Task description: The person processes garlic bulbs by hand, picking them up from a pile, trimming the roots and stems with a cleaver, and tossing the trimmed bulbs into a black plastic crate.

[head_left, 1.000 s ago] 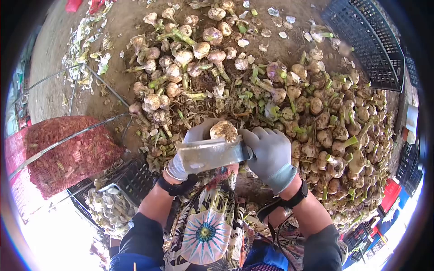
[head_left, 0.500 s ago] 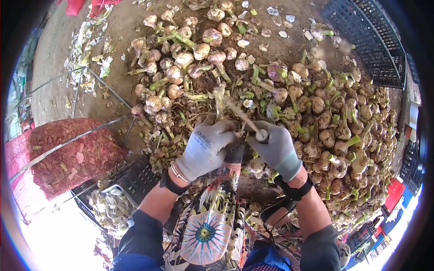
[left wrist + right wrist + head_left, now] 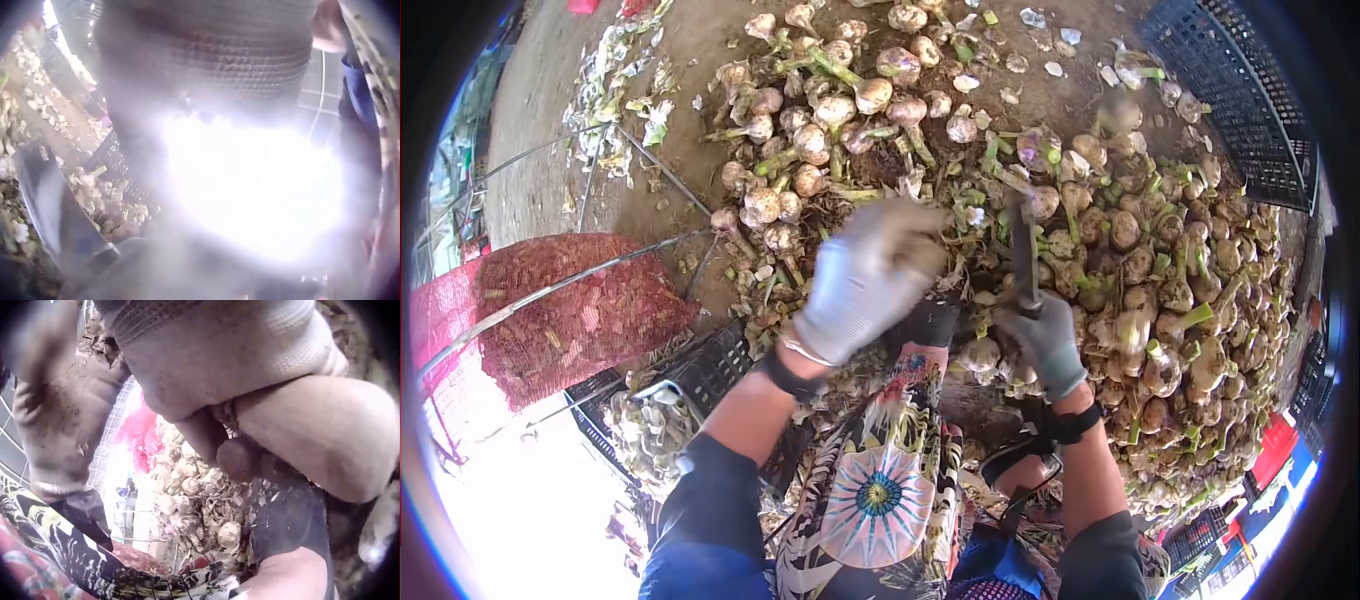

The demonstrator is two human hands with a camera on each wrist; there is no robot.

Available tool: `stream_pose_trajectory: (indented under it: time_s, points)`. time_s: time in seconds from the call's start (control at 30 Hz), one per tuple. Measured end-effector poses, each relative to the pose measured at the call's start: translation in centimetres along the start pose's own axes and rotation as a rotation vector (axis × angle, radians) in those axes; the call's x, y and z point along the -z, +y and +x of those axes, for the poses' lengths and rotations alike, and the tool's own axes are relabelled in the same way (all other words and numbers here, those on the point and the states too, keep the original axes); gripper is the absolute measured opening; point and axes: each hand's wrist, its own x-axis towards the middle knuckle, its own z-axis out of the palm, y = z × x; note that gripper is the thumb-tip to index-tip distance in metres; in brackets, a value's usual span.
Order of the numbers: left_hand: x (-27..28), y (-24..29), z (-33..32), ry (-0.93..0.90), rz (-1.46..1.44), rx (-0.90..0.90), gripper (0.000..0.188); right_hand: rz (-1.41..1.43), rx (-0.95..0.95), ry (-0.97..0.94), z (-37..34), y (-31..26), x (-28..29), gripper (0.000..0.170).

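Observation:
In the head view my gloved right hand (image 3: 1045, 345) grips a broad-bladed knife (image 3: 1023, 250), its blade upright and edge-on to the camera. The wide blade face (image 3: 47, 200) shows at lower left in the left wrist view, and the round handle end (image 3: 237, 457) pokes out below the fist in the right wrist view. My gloved left hand (image 3: 865, 280) is blurred, raised left of the knife; whether anything sits among its bent fingers I cannot tell. Beyond it lie loose garlic bulbs (image 3: 810, 140) with cut stems. A large garlic heap (image 3: 1160, 300) is right of the knife.
A red mesh sack (image 3: 585, 320) stands at left behind thin metal rods (image 3: 570, 290). Beside my left forearm is a black crate (image 3: 710, 370) near a pile of pale pieces (image 3: 645, 435). Another black crate (image 3: 1250, 85) stands at upper right. Dry skins (image 3: 615, 90) litter the floor.
A bulb was in my left hand behind the flat knife; then both hands met with the knife pointing up-left. Now they are apart, the left swinging in a blur, the knife upright at right.

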Motion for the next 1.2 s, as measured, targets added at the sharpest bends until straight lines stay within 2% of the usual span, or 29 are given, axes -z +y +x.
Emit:
stream_pose_trajectory:
  time_s: [0.03,0.07,0.1,0.13,0.2,0.23,0.3,0.33,0.4,0.43,0.47,0.53,0.57,0.6,0.67,0.7,0.73,0.8,0.93,1.03,1.1,1.13,1.2]
  points:
    - [0.8,-4.2,-1.4,0.054,0.062,0.053,0.020,0.047,-0.084,0.051,-0.2,-0.8,0.5,0.016]
    - [2.0,-4.2,-2.7,-0.053,0.116,0.246,0.019,0.094,-0.167,0.099,-0.2,-1.7,0.8,0.015]
    - [1.9,-6.6,-4.9,-0.149,0.295,0.165,0.023,0.098,-0.172,0.096,0.0,-1.4,0.6,0.015]
    - [1.4,-6.5,-6.2,-0.313,0.451,0.245,0.033,0.139,-0.163,0.097,0.3,-1.2,0.1,0.015]
    - [0.6,-8.4,-8.0,-0.502,0.682,0.173,0.041,0.179,-0.144,0.100,0.3,-1.7,-0.7,0.015]
    - [0.4,-8.8,-7.7,-0.500,0.679,0.167,0.041,0.169,-0.122,0.055,0.0,-2.5,-1.3,0.016]
    - [-0.5,-9.4,-6.8,-0.375,0.555,0.385,0.053,0.135,-0.037,0.006,-0.4,-2.5,-1.8,0.022]
    - [-0.7,-8.8,-6.6,-0.378,0.546,0.384,0.053,0.128,-0.041,0.011,-0.8,-2.6,-1.9,0.022]
    - [-0.4,-7.7,-5.2,-0.195,-0.097,0.239,0.063,0.292,-0.079,-0.028,-0.6,-3.3,-2.4,0.024]
    - [-0.7,-7.0,-4.9,-0.200,-0.301,0.291,0.065,0.340,-0.089,-0.024,-0.6,-3.8,-3.0,0.026]
    - [-0.9,-5.7,-4.5,-0.201,-0.302,0.283,0.065,0.340,-0.084,-0.018,-0.6,-4.5,-3.7,0.026]
    - [-1.2,-3.6,-4.2,-0.199,-0.898,0.534,0.076,0.140,-0.009,-0.043,-0.9,-5.6,-4.7,0.028]
    - [-1.6,-4.0,-4.3,-0.203,-0.803,0.504,0.075,-0.094,0.129,-0.043,-1.0,-5.2,-4.7,0.031]
    - [-1.7,-4.1,-4.7,-0.199,-0.808,0.507,0.075,-0.099,0.126,-0.046,-1.0,-5.1,-4.8,0.031]
    - [-1.5,-3.6,-4.8,-0.209,-0.814,0.475,0.060,-0.730,0.552,0.045,-0.9,-5.7,-4.8,0.039]
    - [-1.5,-3.0,-4.8,-0.155,-0.792,0.448,0.054,-0.853,0.518,0.023,-1.1,-6.4,-4.6,0.045]
    - [-1.4,-3.0,-4.7,-0.153,-0.794,0.445,0.054,-0.856,0.520,0.023,-1.4,-7.1,-4.4,0.045]
    - [-1.3,-3.1,-4.6,-0.190,-0.499,0.291,0.052,-0.970,0.542,-0.007,-1.8,-8.0,-4.2,0.045]
    - [-1.0,-4.5,-4.8,-0.238,-0.400,0.275,0.059,-1.015,0.537,-0.025,-1.6,-7.6,-4.5,0.040]
    - [-0.7,-4.9,-5.2,-0.307,-0.516,0.249,0.059,-0.985,0.586,0.031,-1.5,-6.6,-4.6,0.034]
    - [-1.1,-3.8,-5.5,-0.171,-0.717,0.359,0.055,-0.979,0.515,0.087,-1.6,-6.4,-5.1,0.029]
    - [-1.4,-3.5,-5.6,-0.173,-0.719,0.363,0.055,-0.979,0.511,0.084,-1.7,-6.2,-5.1,0.029]
    - [-1.6,-2.9,-5.4,-0.051,-1.014,0.392,0.055,-0.938,0.467,0.091,-1.3,-6.0,-4.9,0.024]
